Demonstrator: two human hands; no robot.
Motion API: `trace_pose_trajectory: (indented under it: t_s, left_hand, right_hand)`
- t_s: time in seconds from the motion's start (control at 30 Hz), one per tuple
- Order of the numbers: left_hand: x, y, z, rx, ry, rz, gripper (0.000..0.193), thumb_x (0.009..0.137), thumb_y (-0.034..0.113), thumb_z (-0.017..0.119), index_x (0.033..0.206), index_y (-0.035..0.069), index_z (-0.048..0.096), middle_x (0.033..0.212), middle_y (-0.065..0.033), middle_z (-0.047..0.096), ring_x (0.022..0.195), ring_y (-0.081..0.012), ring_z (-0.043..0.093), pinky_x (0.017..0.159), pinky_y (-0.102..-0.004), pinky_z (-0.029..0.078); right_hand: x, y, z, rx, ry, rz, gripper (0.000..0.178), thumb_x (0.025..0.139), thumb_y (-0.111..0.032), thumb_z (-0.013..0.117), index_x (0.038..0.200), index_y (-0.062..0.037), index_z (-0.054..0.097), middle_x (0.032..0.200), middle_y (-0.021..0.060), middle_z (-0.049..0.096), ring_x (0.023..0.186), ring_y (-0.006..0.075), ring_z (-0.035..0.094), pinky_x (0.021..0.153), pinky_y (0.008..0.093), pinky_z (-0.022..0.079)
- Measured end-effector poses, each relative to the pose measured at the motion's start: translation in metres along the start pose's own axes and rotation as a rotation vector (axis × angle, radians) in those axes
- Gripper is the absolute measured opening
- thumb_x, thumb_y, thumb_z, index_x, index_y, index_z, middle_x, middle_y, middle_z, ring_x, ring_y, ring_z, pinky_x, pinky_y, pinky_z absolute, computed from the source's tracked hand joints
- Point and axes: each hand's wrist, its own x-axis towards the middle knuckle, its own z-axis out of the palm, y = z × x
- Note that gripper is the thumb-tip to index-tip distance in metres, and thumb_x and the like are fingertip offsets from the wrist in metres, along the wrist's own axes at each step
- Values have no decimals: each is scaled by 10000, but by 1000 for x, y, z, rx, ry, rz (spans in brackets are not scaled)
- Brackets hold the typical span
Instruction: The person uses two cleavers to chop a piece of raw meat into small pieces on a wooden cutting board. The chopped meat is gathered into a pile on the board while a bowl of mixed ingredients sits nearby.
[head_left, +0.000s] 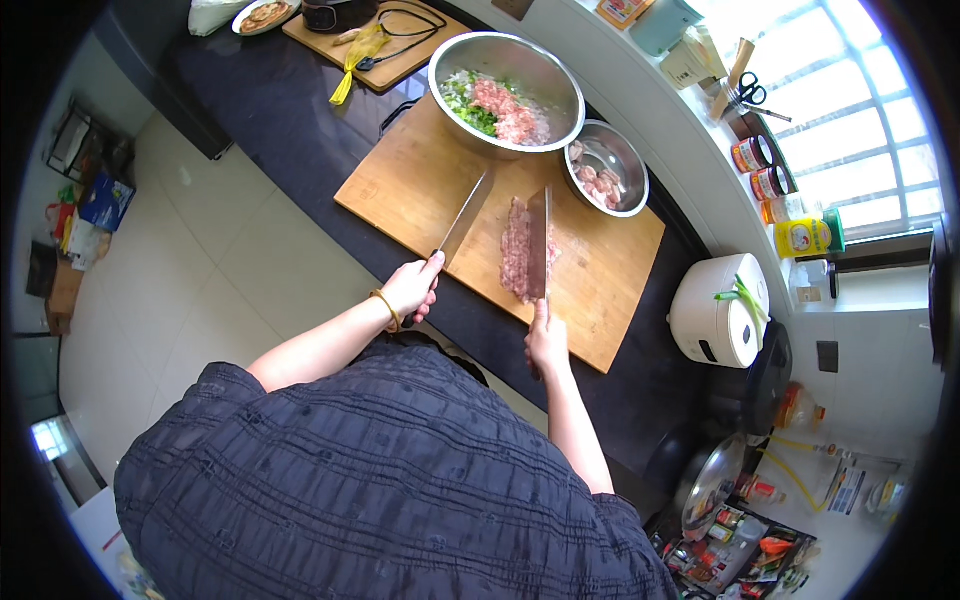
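Observation:
My left hand (413,288) is closed round the handle of a knife (468,215), its blade reaching over the left part of a wooden cutting board (400,190). In my right hand (547,345) is the handle of a cleaver (540,245). The cleaver's blade stands nearly on edge in a patch of minced meat (516,250) near the middle of the board. Behind the meat, a large steel bowl (567,105) holds pink mince and chopped green and white vegetables. Beside it to the right, a smaller steel bowl (632,175) has pieces of raw meat in it.
A white rice cooker (705,305) with green onion on its lid stands to the right of the board. At the back left are a second board (310,45) with a black cord and a plate of flat cakes (264,17). Jars (768,185) line the windowsill.

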Motion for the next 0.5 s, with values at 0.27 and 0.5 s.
trace_pose_trajectory:
  t_s: [0.27, 0.5]
  left_hand:
    - [2, -1, -3, -13, -1, -12, 453, 885, 519, 363, 723, 97, 384, 506, 0, 381, 357, -80, 326, 330, -238, 313]
    - [1, -2, -4, -6, 12, -5, 459, 884, 523, 359, 726, 93, 387, 508, 0, 378, 355, -78, 320, 328, -235, 313]
  right_hand:
    - [-20, -36, -31, 254, 33, -73, 496, 908, -487, 325, 698, -58, 460, 464, 28, 408, 340, 121, 399, 318, 276, 324]
    - [-17, -49, -40, 153, -57, 42, 451, 911, -446, 363, 691, -58, 426, 441, 1, 380, 319, 104, 369, 301, 272, 309]
